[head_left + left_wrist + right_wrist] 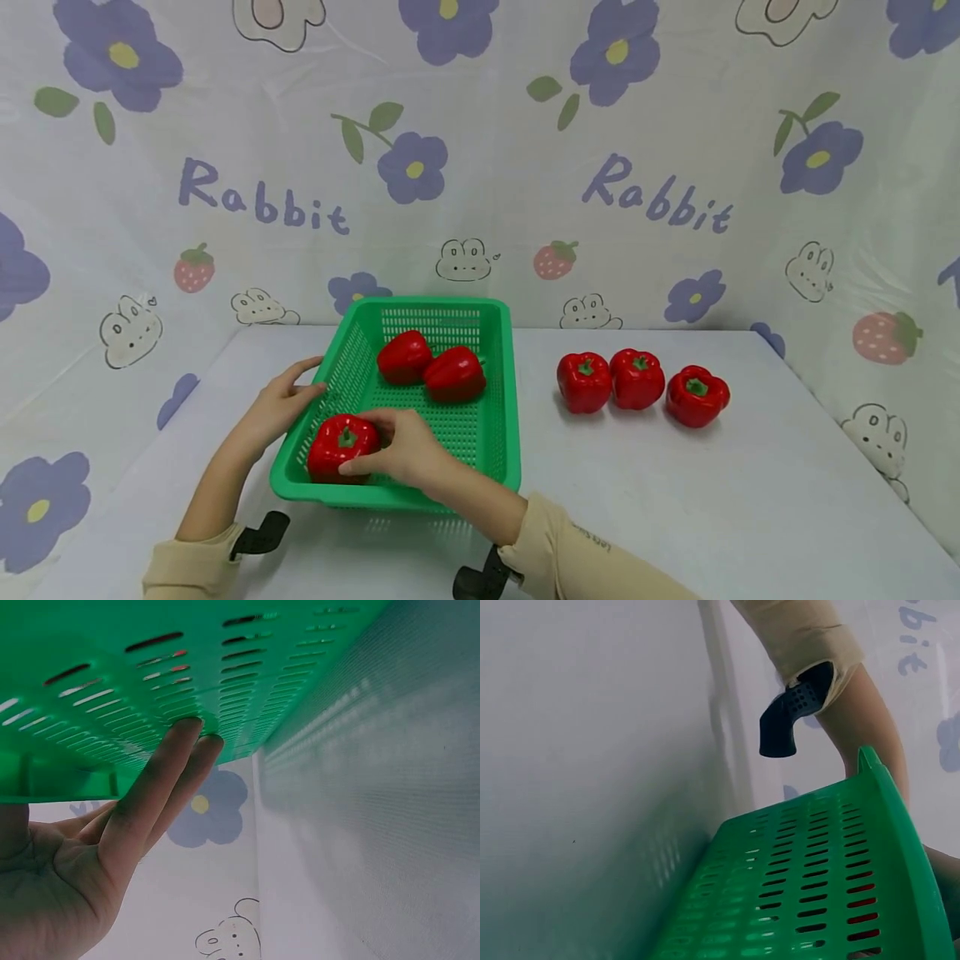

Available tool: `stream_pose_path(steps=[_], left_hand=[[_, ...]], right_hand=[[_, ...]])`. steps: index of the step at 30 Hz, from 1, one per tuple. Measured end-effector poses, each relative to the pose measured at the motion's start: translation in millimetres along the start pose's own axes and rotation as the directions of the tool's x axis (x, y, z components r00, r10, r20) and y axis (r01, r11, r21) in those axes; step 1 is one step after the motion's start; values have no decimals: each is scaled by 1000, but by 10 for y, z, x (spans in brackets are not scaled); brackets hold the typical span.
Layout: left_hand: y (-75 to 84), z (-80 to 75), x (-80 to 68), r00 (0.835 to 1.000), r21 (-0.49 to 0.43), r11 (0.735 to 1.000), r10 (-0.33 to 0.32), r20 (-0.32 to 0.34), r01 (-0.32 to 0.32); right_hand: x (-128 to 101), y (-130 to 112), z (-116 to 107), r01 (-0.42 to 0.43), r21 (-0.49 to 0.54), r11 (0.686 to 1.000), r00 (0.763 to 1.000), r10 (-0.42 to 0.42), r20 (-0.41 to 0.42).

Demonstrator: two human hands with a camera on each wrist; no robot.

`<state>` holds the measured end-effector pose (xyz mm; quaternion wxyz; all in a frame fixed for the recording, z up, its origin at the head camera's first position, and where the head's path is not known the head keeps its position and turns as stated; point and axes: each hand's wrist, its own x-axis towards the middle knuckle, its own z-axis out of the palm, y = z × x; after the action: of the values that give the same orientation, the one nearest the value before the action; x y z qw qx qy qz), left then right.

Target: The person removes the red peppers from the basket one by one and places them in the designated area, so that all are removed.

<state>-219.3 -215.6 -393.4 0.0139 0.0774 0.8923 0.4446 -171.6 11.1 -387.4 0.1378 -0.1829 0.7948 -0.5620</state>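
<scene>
A green plastic basket [512, 400] with slotted walls stands on the table. At its left side my left hand [281, 408] holds the rim. In the left wrist view two long fingers [161, 780] of this hand lie against the basket's outer wall. My right hand [408, 450] reaches over the basket's near side and grips a red bell pepper [330, 446] in the near left corner, thumb in front and fingers behind. Two more red peppers, one on the left [403, 357] and one on the right [456, 375], lie on their sides farther back inside.
Three red bell peppers, a left one [583, 383], a middle one [637, 379] and a right one [697, 397], stand in a row to the right of the basket on the white table [637, 500]. Behind the table hangs a printed curtain [495, 167].
</scene>
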Motion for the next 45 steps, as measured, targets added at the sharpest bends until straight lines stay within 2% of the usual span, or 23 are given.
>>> stream_pose_path(steps=[10, 26, 36, 45], left_hand=[[-12, 0, 6, 1000, -9, 1000, 9, 4, -9], [8, -30, 11, 1000, 7, 1000, -10, 10, 10], [10, -29, -8, 1000, 15, 1000, -20, 11, 20], [16, -32, -7, 1000, 24, 1000, -13, 10, 13]], right_hand=[[-92, -74, -113, 58, 55, 997, 998, -56, -39], [-307, -183, -565, 149, 104, 983, 984, -137, -116], [-421, -143, -787, 79, 134, 988, 979, -51, -198], [-545, -61, -1056, 12, 88, 996, 952, 15, -305]])
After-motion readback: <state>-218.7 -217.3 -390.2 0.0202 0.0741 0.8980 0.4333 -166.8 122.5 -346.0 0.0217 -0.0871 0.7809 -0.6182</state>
